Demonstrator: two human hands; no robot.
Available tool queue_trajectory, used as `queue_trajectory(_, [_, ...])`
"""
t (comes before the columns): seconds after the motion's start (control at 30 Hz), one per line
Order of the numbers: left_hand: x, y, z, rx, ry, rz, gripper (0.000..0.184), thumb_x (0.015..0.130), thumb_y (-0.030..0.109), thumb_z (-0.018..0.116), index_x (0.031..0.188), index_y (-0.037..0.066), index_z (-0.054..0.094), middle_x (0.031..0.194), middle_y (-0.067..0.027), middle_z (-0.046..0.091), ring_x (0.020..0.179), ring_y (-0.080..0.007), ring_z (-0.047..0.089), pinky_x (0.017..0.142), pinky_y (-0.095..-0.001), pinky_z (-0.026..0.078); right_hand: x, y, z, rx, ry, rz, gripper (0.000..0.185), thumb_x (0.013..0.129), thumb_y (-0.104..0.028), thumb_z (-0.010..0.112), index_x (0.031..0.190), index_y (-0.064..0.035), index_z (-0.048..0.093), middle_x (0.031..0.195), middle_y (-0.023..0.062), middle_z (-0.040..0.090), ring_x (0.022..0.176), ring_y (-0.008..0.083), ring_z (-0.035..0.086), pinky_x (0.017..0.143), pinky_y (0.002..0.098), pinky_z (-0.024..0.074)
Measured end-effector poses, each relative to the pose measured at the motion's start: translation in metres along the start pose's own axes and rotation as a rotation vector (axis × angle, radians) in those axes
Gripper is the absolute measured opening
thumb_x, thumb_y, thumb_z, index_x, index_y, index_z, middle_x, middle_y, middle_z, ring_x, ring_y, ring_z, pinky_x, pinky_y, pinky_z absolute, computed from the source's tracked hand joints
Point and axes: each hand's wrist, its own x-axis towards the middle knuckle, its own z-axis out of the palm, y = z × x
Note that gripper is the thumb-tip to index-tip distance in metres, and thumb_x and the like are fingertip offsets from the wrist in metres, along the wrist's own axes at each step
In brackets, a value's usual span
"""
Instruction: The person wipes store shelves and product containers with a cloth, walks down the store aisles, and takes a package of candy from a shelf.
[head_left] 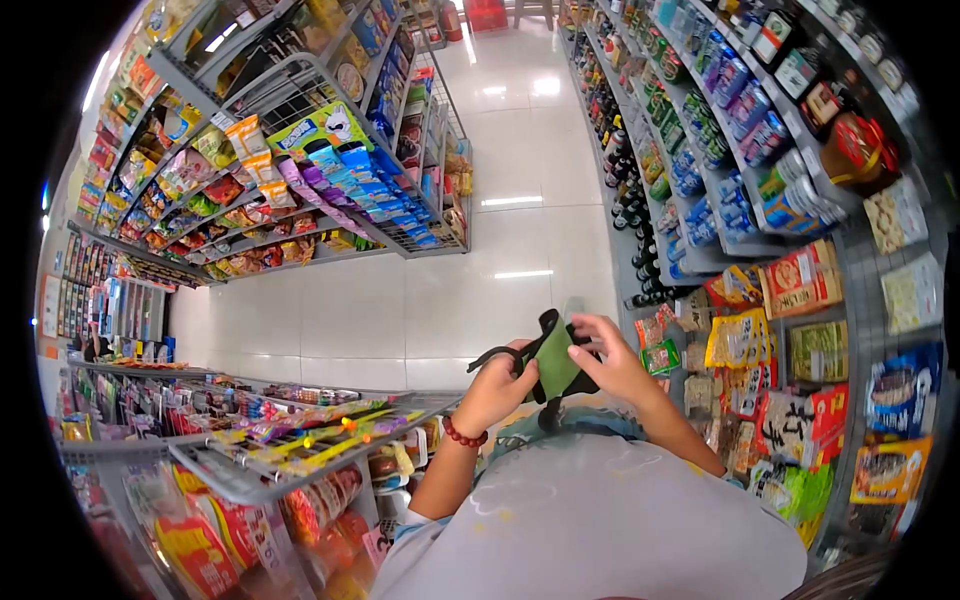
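A small green cloth piece with black edging and a black strap is held up in front of my body, between both hands. I cannot tell its exact kind. My left hand, with a red bead bracelet at the wrist, is closed on its left edge, the thumb lying on the green panel. On the other side, my right hand grips the right edge between thumb and fingers. A clear, see-through thing shows just behind the cloth; what it is cannot be made out.
Shelves of bottles and cans line the right side, with packaged foods hanging nearer me. At the left stand a snack rack and a low wire shelf of bagged sweets. The pale tiled floor runs between them.
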Motion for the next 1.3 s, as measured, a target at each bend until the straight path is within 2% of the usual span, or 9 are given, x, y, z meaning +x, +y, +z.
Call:
queue_trajectory(0.2, [0.135,0.029,-0.019,-0.031,0.016,-0.071,0.023,0.096,0.005,0.05,0.117,-0.001,0.054,0.096,-0.0014,0.06,0.086,-0.0071,0.056,0.075,-0.0235,0.047,0.166,0.022,-0.06,0.391,-0.266,0.101,0.042,0.096,-0.014,0.061,0.135,-0.0046,0.05,0.119,0.008,0.061,0.113,0.0144,0.056,0.097,0.03,0.0471])
queue_trajectory(0.33, [0.227,0.044,-0.037,-0.033,0.101,-0.052,0.021,0.099,0.008,0.053,0.118,0.0,0.055,0.1,-0.0019,0.061,0.092,-0.0072,0.056,0.079,-0.0227,0.048,0.277,0.028,-0.082,0.514,-0.233,0.308,0.016,0.091,-0.001,0.047,0.099,-0.0033,0.061,0.094,0.0037,0.062,0.089,0.0116,0.058,0.081,0.0251,0.0474])
queue_trajectory(0.57, [0.35,0.053,-0.107,-0.329,0.251,-0.144,0.042,0.106,0.04,0.044,0.119,0.002,0.057,0.108,-0.0124,0.068,0.097,-0.018,0.065,0.085,-0.0303,0.053,0.405,0.033,-0.146,0.773,-0.237,0.46,0.012,0.077,-0.009,0.043,0.079,-0.0039,0.053,0.066,0.0065,0.051,0.058,0.0147,0.049,0.054,0.0265,0.0407])
queue_trajectory(0.73, [0.471,-0.023,-0.216,-0.637,0.505,-0.338,0.049,0.1,0.048,0.053,0.121,0.004,0.056,0.113,-0.0108,0.066,0.098,-0.021,0.064,0.086,-0.035,0.053,0.47,0.061,-0.197,0.761,-0.152,0.527,0.012,0.075,-0.009,0.043,0.08,-0.0019,0.051,0.07,0.0077,0.049,0.06,0.0159,0.049,0.055,0.0266,0.041])
queue_trajectory(0.93, [0.618,-0.122,-0.375,-1.232,0.921,-0.262,0.062,0.092,0.053,0.063,0.13,0.007,0.046,0.125,-0.0145,0.059,0.101,-0.0295,0.061,0.09,-0.0427,0.052,0.569,0.086,-0.242,0.73,0.075,0.502,0.01,0.079,-0.008,0.043,0.081,-0.0029,0.051,0.069,0.0062,0.049,0.062,0.0167,0.048,0.058,0.0273,0.0405])
queue_trajectory(1.07, [0.675,-0.185,-0.445,-1.316,0.849,-0.239,0.11,0.082,0.068,0.065,0.149,-0.008,0.023,0.148,-0.0212,0.041,0.13,-0.0334,0.048,0.104,-0.0474,0.046,0.638,0.065,-0.255,0.759,0.171,0.503,0.011,0.078,-0.005,0.043,0.084,-0.0039,0.052,0.074,0.0075,0.052,0.063,0.0178,0.049,0.06,0.0273,0.042])
queue_trajectory(1.13, [0.7,-0.16,-0.455,-1.502,1.039,-0.339,0.118,0.068,0.07,0.078,0.145,-0.006,0.033,0.144,-0.0176,0.047,0.124,-0.0291,0.052,0.101,-0.0425,0.048,0.67,0.064,-0.255,0.817,0.33,0.599,0.011,0.076,-0.004,0.044,0.084,-0.0034,0.052,0.076,0.0081,0.052,0.065,0.0181,0.049,0.062,0.0277,0.0429])
queue_trajectory(1.2, [0.713,-0.188,-0.481,-1.64,0.962,-0.383,0.117,0.06,0.069,0.084,0.14,-0.004,0.04,0.135,-0.0134,0.054,0.12,-0.026,0.056,0.099,-0.041,0.049,0.697,0.058,-0.254,0.638,0.285,0.617,0.008,0.075,-0.003,0.045,0.078,-0.0035,0.052,0.077,0.0076,0.051,0.068,0.0181,0.048,0.065,0.029,0.0428])
queue_trajectory(1.3, [0.726,-0.171,-0.49,-1.708,1.029,-0.444,0.114,0.057,0.069,0.085,0.137,-0.001,0.043,0.131,-0.01,0.057,0.119,-0.0242,0.057,0.098,-0.0414,0.049,0.727,0.048,-0.241,0.725,0.374,0.662,0.008,0.075,-0.004,0.044,0.073,-0.0029,0.052,0.076,0.0067,0.051,0.066,0.0176,0.047,0.062,0.0279,0.0412])
